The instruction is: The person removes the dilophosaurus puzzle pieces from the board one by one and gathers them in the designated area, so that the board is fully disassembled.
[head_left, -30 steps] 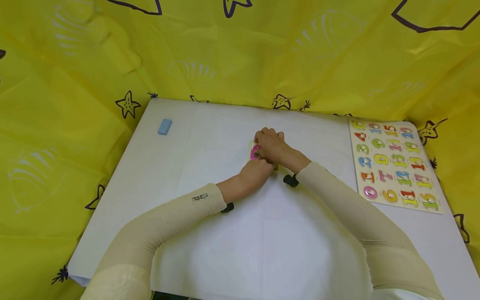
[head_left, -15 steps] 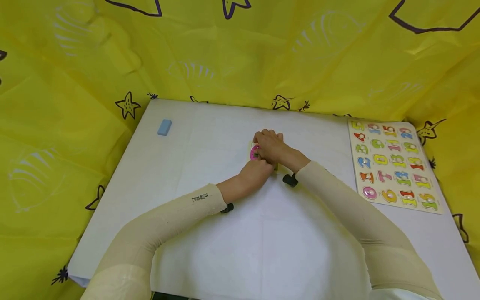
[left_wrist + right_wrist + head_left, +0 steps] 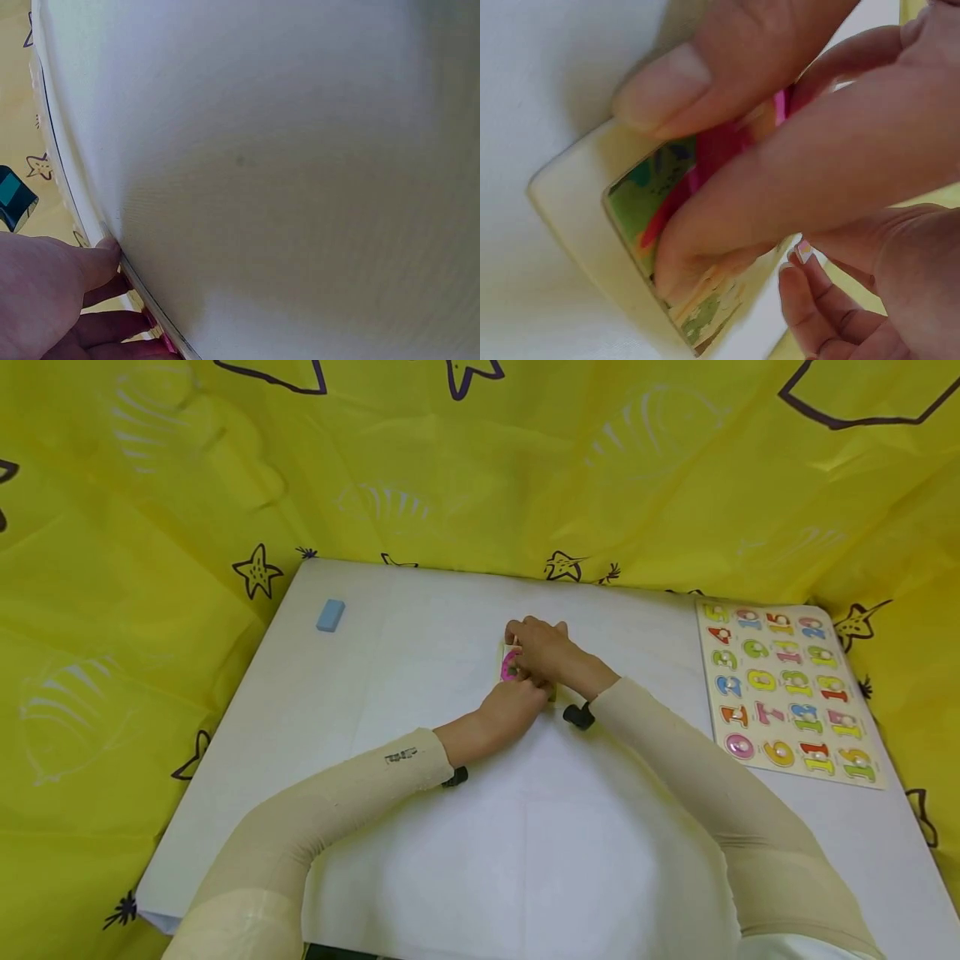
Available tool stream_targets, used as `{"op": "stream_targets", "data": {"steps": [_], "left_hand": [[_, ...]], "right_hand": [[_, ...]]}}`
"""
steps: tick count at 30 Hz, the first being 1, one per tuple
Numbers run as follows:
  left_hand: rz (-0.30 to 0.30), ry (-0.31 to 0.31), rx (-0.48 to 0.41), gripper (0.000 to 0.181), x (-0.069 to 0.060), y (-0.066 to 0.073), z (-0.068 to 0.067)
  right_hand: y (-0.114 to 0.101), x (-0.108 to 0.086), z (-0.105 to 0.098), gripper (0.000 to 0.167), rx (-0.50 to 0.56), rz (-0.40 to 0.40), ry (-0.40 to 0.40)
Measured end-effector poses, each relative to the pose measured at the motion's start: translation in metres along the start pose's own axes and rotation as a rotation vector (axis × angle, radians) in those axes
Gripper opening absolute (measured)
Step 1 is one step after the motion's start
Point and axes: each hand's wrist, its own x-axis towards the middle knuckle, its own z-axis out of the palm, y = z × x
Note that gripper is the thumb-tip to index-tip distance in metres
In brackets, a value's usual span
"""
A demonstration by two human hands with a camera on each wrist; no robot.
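A small framed board (image 3: 509, 665) with a pink shape on it lies mid-table, mostly covered by both hands. In the left wrist view my left hand (image 3: 52, 300) grips the thin board edge (image 3: 154, 307), thumb on one side and fingers on the other. Over the board in the head view is my right hand (image 3: 543, 647), with my left hand (image 3: 510, 714) just below it. The right wrist view shows the pale frame (image 3: 574, 176) around a green and pink picture (image 3: 649, 199). My right hand (image 3: 802, 142) has its thumb by the frame and a bent finger on the picture.
A large number board (image 3: 793, 693) lies at the right of the white table (image 3: 420, 877). Near the table's back left is a light blue block (image 3: 330, 615). A yellow patterned cloth (image 3: 480, 460) hangs behind the table and along its sides.
The right hand and wrist have shifted slightly left, and its fingers lie a little differently over the board. My left hand has stayed almost still.
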Motion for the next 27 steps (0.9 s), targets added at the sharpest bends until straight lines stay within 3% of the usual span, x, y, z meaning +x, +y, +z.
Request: {"op": "stream_targets", "data": {"steps": [9, 16, 27], "left_hand": [[0.0, 0.006, 0.111, 0.024, 0.0, 0.002, 0.001], [-0.026, -0.056, 0.014, 0.032, 0.002, 0.001, -0.001], [-0.05, -0.21, -0.062, 0.041, 0.008, 0.001, -0.005]], "right_hand": [[0.008, -0.003, 0.0, 0.026, 0.117, -0.016, 0.049], [0.021, -0.008, -0.006, 0.017, 0.285, -0.066, 0.089], [0.059, -0.026, -0.043, 0.015, 0.242, -0.052, 0.036]]}}
